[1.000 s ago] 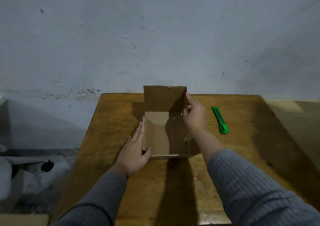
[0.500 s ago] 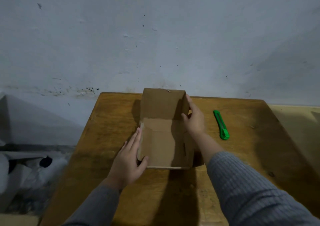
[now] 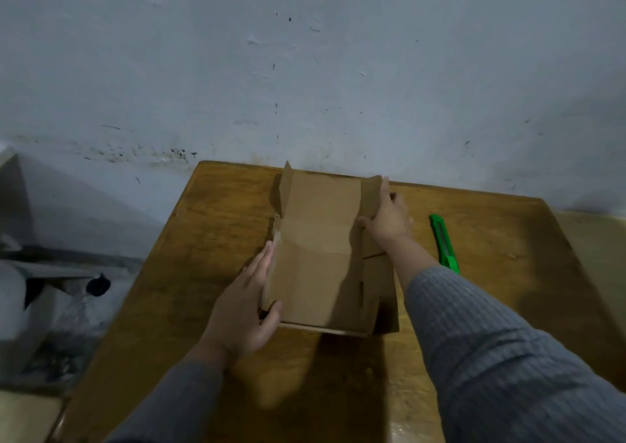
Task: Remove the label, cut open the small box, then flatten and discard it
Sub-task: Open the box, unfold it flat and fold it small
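A small brown cardboard box point(image 3: 318, 256) lies opened out on the wooden table point(image 3: 189, 273), its far flap leaning back toward the wall. My left hand point(image 3: 244, 303) holds the box's near left edge, thumb hooked over the front corner. My right hand point(image 3: 386, 219) grips the right side flap near the far end, fingers stretched along it. The box's panels are partly spread, with the side flaps still raised. No label is visible on the cardboard.
A green utility knife point(image 3: 444, 244) lies on the table to the right of the box. A grey-blue wall point(image 3: 305, 69) stands directly behind the table. Pale bags and clutter point(image 3: 40, 293) sit on the floor to the left.
The upright far panel has tipped back toward the wall and the box has spread flatter. My right hand moved farther along the right flap. My left hand stays on the near left edge.
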The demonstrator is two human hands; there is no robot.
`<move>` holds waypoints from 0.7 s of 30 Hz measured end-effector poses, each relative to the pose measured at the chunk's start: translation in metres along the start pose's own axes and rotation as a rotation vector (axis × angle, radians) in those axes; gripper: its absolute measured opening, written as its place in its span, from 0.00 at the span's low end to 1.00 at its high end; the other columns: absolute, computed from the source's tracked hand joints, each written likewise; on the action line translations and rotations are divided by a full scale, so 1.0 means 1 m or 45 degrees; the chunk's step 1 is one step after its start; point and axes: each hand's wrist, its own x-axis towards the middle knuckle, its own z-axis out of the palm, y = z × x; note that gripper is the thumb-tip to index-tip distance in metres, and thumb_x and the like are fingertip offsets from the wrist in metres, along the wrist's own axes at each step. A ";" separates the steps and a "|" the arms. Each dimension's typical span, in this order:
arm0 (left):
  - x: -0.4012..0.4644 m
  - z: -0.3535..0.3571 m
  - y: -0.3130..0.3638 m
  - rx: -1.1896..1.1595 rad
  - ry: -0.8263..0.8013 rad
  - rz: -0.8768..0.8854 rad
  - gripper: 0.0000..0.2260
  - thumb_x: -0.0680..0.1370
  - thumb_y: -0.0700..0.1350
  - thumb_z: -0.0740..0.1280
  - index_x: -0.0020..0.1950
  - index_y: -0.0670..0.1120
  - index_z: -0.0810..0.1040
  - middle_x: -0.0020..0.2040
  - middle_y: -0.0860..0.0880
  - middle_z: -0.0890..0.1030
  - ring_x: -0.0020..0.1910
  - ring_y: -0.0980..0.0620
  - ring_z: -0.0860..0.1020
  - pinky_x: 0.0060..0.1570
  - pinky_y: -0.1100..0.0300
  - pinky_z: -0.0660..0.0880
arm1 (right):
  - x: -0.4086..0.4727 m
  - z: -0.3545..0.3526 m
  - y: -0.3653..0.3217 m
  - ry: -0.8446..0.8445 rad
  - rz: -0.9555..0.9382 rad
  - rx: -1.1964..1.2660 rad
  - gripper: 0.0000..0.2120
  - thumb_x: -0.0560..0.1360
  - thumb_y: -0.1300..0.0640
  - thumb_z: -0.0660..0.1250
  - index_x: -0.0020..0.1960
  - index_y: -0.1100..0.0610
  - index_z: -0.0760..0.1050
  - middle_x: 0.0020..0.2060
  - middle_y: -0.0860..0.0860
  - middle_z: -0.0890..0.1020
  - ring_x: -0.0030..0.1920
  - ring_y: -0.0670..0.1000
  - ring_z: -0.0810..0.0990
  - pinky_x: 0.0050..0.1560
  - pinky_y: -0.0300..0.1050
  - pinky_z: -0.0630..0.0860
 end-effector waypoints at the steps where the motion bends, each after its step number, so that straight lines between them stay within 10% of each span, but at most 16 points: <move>1: 0.001 -0.001 0.001 0.009 -0.015 -0.025 0.38 0.75 0.57 0.60 0.79 0.52 0.43 0.79 0.56 0.50 0.73 0.54 0.63 0.64 0.57 0.73 | -0.005 -0.002 -0.001 0.009 -0.006 -0.072 0.44 0.75 0.50 0.68 0.78 0.48 0.39 0.75 0.58 0.57 0.72 0.60 0.60 0.68 0.59 0.61; 10: 0.004 -0.015 0.015 -0.004 -0.212 -0.225 0.41 0.78 0.56 0.64 0.77 0.54 0.35 0.78 0.58 0.43 0.77 0.53 0.52 0.73 0.45 0.59 | -0.108 0.007 -0.036 0.053 -0.246 -0.354 0.23 0.76 0.42 0.62 0.69 0.47 0.68 0.75 0.55 0.60 0.75 0.59 0.53 0.74 0.65 0.44; 21: 0.001 -0.028 0.014 0.021 -0.348 -0.318 0.37 0.80 0.60 0.56 0.77 0.52 0.33 0.79 0.53 0.41 0.77 0.49 0.52 0.75 0.46 0.48 | -0.198 0.044 -0.019 -0.410 -0.072 -0.440 0.38 0.71 0.27 0.52 0.76 0.41 0.50 0.78 0.54 0.49 0.77 0.58 0.44 0.73 0.67 0.39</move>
